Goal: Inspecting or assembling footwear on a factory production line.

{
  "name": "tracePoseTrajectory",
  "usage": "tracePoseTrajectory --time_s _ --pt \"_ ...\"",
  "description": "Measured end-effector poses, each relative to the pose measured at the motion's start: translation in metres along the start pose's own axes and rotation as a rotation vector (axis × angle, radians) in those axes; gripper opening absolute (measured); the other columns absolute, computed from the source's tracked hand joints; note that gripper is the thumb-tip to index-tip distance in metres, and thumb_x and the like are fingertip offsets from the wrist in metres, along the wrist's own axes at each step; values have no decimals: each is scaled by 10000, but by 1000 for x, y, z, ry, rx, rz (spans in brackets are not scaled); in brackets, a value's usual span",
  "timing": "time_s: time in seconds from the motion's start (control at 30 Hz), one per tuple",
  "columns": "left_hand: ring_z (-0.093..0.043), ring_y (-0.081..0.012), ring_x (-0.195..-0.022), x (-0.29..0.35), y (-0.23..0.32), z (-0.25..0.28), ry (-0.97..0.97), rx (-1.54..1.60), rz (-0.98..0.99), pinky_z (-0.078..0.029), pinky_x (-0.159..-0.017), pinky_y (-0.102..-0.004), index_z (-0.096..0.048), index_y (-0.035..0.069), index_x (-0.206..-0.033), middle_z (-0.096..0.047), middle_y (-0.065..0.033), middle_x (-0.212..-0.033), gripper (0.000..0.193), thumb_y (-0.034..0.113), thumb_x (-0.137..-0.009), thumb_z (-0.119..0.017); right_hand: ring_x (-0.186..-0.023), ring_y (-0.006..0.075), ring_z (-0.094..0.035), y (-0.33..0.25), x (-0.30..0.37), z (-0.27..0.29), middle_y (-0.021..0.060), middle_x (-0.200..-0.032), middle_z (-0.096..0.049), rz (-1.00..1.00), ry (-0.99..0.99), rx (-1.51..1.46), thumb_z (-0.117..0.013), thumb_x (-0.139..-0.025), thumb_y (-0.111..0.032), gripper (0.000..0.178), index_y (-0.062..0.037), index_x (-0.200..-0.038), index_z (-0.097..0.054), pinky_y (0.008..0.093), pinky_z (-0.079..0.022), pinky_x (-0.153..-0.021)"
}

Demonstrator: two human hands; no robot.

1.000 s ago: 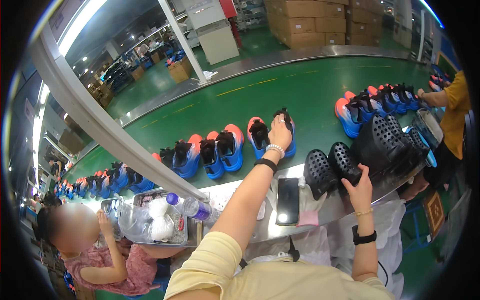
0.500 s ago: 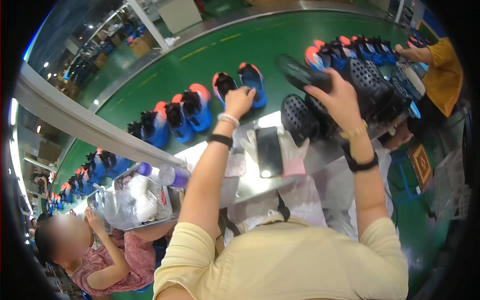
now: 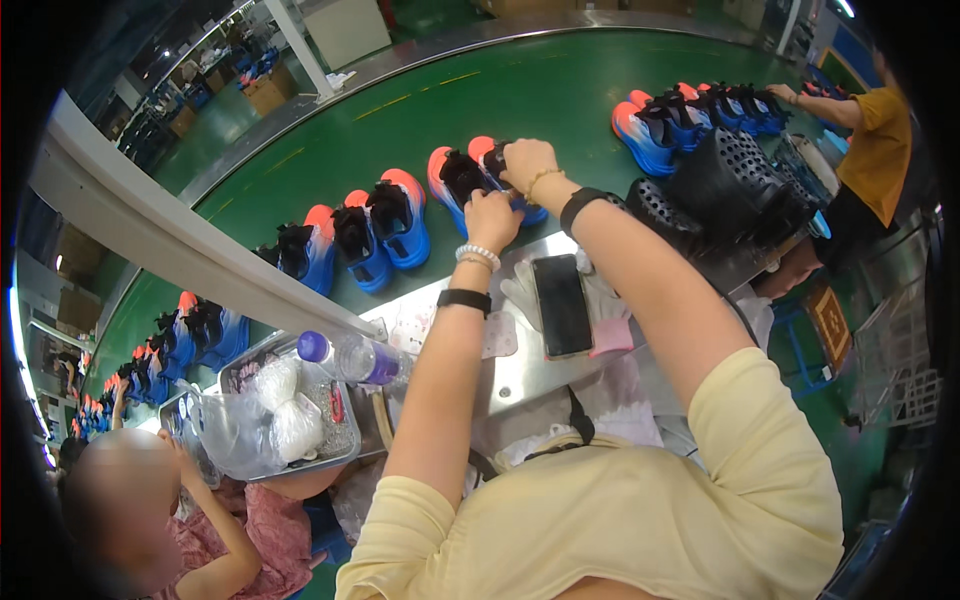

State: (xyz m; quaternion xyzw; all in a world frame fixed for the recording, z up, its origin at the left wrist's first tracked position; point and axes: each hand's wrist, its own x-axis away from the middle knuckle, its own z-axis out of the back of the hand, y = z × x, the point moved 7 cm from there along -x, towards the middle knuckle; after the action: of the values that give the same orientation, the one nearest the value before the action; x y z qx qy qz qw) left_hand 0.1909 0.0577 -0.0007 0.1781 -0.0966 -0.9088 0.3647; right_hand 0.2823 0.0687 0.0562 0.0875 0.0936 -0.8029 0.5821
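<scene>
A blue running shoe (image 3: 532,213) with an orange toe stands on the green belt in front of me. My left hand (image 3: 493,220) is closed at its heel end, with the fingers on the collar. My right hand (image 3: 528,166) is closed over the shoe's opening, its fingers curled round the dark end of a black insole (image 3: 496,160). Most of the insole is hidden by the hand and the shoe. Just left of my hands stands a matching shoe (image 3: 461,180) with a black collar. Black perforated insoles (image 3: 730,175) are stacked to the right of my right arm.
A phone (image 3: 563,305) lies on pale gloves on the metal ledge. Left of it are a purple-capped bottle (image 3: 345,357) and a tray (image 3: 345,450) of plastic bags. A slanted white post (image 3: 190,240) crosses at left. Shoe rows line the belt; co-workers sit left and stand right.
My right hand has swung left with the black insole, from above the stack to the shoe. My left hand has come slightly nearer to me. The shoes have shifted slightly in view.
</scene>
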Motion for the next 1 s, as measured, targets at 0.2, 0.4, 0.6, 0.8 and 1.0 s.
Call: tracePoseTrajectory --time_s 0.2,0.4,0.6,0.8,1.0 --pt "-554 -313 -1061 -5 1 -1 71 67 2 -457 -877 -428 -697 73 -965 -680 -112 -990 315 294 -740 -701 -919 215 -689 10 -22 -19 62 -994 -707 -336 -219 -33 -656 -792 -253 218 -136 -963 -725 334 -557 -739" --pt "-589 -351 -991 -12 -10 10 202 96 26 -487 -814 -430 -706 58 -886 -661 -188 -948 280 292 -732 -719 -905 233 -691 2 -27 -16 89 -967 -707 -236 -229 -27 -617 -819 -223 200 -109 -946 -720 339 -557 -745" --pt "-569 -343 -914 -1 -16 21 230 32 7 -472 -738 -458 -703 65 -804 -651 -161 -842 179 220 -714 -709 -941 276 -673 -13 -18 -33 122 -1000 -688 -140 -116 -107 -645 -771 -191 184 -90 -912 -707 383 -553 -759" --pt "-545 -338 -1049 2 13 16 209 100 59 -432 -849 -438 -721 58 -873 -674 -156 -909 198 215 -774 -655 -1018 265 -652 25 -31 -63 129 -1080 -674 -316 -288 -118 -695 -742 -209 294 -101 -1015 -707 368 -538 -832" --pt "-538 -256 -993 5 -4 24 197 24 178 -396 -783 -415 -729 122 -946 -680 -72 -842 249 306 -789 -674 -1007 290 -649 -1 -26 -24 167 -1067 -668 -154 -423 -169 -734 -662 -263 389 -49 -985 -706 371 -532 -851"
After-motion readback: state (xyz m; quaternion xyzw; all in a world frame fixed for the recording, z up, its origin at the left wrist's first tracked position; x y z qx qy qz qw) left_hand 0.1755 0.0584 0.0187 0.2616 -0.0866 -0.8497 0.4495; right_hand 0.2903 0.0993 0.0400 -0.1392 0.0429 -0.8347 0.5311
